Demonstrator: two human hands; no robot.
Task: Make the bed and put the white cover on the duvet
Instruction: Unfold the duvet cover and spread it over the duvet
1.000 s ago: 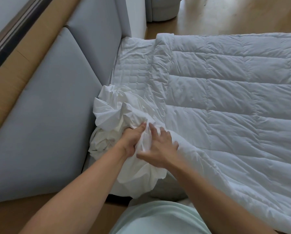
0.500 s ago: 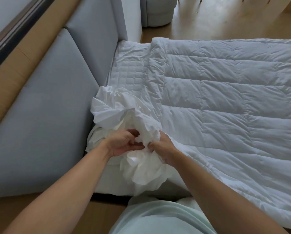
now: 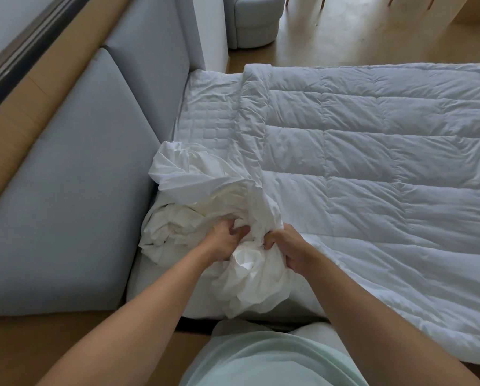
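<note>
Beside the headboard (image 3: 66,204), left hand (image 3: 224,240) and right hand (image 3: 296,252) grip the bunched cover (image 3: 257,284).

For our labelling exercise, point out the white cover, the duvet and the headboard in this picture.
white cover (image 3: 183,176), head view, on its crumpled upper fold.
duvet (image 3: 372,204), head view, on a quilted middle panel.
headboard (image 3: 74,218), head view, on the near padded panel.

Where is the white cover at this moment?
Head view: the white cover lies bunched lower left, between the grey headboard and the duvet, gripped by the left hand and right hand.
</note>
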